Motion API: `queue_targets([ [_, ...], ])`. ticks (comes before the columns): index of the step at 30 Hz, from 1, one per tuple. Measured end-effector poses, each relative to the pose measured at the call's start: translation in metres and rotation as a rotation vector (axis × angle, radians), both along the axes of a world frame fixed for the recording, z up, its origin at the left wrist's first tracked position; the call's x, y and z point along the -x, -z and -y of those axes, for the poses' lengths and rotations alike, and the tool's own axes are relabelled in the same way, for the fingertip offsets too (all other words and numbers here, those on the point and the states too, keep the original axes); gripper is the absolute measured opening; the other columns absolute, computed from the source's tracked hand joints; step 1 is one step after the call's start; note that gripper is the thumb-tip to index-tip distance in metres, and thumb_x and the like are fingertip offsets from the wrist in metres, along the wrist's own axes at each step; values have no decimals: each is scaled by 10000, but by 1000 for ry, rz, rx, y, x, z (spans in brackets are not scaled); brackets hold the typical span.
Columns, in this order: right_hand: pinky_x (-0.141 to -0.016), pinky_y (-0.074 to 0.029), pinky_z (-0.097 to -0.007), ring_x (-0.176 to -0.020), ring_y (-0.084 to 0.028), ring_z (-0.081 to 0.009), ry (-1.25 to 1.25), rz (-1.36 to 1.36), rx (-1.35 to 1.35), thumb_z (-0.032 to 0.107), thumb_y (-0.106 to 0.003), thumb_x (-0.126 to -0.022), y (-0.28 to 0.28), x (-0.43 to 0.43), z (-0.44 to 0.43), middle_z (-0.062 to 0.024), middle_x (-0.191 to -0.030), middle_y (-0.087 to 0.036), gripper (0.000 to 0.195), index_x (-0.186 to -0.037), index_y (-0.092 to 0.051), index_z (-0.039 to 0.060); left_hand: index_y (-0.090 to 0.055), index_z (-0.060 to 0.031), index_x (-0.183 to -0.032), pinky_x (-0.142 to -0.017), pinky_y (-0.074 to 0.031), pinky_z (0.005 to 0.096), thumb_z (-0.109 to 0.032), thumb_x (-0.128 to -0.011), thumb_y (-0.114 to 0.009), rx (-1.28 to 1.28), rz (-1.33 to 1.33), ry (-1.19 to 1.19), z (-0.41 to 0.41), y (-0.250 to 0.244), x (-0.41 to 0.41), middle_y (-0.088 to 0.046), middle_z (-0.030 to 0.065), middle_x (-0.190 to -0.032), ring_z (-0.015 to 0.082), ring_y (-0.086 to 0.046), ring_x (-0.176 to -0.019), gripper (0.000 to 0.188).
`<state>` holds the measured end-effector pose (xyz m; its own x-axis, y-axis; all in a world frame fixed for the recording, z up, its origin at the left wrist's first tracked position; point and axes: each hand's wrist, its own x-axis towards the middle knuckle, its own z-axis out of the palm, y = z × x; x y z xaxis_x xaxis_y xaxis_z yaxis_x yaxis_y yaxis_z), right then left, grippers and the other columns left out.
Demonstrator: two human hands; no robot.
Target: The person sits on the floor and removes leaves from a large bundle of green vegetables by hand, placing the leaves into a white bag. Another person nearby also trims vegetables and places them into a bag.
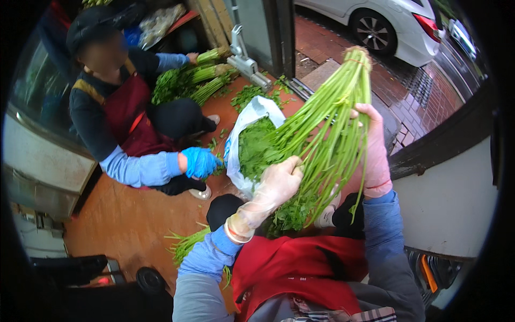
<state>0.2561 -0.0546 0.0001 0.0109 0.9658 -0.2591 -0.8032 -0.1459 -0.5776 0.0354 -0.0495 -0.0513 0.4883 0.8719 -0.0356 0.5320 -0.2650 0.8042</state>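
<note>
A large bunch of Chinese celery [338,116] is held up in front of me, tied near its root end, with its leafy ends hanging down. My right hand [374,149], in a thin pale glove, grips its stalks from the right side. Lower on the bunch, my left hand [281,177], gloved too, has its fingers closed at the stalks' left edge. Just beyond it stands a white plastic bag [237,165] full of green leaves [255,141]. More celery leaves [291,215] hang between my knees.
A co-worker [128,108] crouches at left, a blue-gloved hand [201,162] near the bag. Celery bunches [209,72] lie by the door frame [277,36]. Loose stalks [189,243] are on the reddish floor [120,217]. Outside is a parked white car [410,36].
</note>
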Motion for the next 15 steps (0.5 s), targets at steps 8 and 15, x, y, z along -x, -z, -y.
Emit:
queue_targets([
  [8,-440,-447,-165,-412,-429,-13,2,-18,-135,183,-527,-811,19,-27,-11,65,-553,-469,108,-764,-513,86,-616,-81,-881,-449,-390,257,-112,-861,-388,405,298,-67,8,11,19,-508,0,-537,90,-454,-431,232],
  [15,-674,-486,-255,-754,-544,-118,607,971,-240,121,-513,-869,21,-6,8,-34,-912,-568,218,-1085,-505,89,-567,-53,-1049,-427,-408,191,-121,-919,-357,287,461,-421,-68,15,83,-576,25,-675,68,-464,-442,256],
])
